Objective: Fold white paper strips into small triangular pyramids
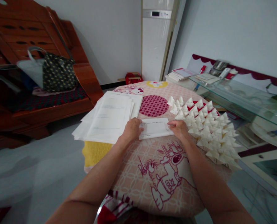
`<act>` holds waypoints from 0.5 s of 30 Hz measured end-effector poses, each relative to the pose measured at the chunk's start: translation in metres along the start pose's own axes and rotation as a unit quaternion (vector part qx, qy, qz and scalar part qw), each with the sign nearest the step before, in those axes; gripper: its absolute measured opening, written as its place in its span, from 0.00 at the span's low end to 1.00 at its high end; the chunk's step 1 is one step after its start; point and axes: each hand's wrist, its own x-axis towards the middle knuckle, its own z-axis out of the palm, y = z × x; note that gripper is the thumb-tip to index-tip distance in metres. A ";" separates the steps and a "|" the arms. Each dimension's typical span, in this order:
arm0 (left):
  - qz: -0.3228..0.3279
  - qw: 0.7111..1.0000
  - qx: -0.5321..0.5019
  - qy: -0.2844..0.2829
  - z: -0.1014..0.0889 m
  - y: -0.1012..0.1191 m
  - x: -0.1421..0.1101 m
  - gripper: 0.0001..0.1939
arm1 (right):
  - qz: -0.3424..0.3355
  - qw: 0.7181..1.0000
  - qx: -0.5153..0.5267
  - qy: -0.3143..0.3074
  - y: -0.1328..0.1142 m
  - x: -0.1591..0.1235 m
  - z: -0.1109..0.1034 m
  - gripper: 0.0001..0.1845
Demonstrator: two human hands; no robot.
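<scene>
A folded sheet of white paper (155, 128) with small printed lines lies on the cloth-covered round table (138, 174). My left hand (132, 129) grips its left edge, fingers curled at the end of the sheet. At the opposite edge, my right hand (179, 128) pinches the right end between thumb and fingers. A stack of printed paper sheets (110, 116) spreads out just left of my left hand. Many white folded paper pieces with pointed tips (210, 130) stand crowded together right of my right hand.
Along the right runs a glass shelf (234, 99) with papers and containers on it. A wooden bench (59, 105) at the left holds a patterned bag (59, 73). Behind the table stands a tall white cabinet-like unit (155, 43).
</scene>
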 end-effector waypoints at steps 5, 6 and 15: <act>0.087 0.993 -0.023 0.071 0.003 0.003 -0.001 0.18 | -0.012 1.000 -0.013 0.000 0.000 0.001 0.000 0.16; 0.121 0.989 -0.042 0.079 0.007 0.001 0.001 0.21 | -0.011 1.000 -0.014 -0.002 0.000 0.002 0.000 0.16; 0.281 0.954 -0.097 -0.040 0.026 -0.018 0.018 0.29 | -0.022 0.999 -0.038 -0.012 0.002 0.003 0.000 0.17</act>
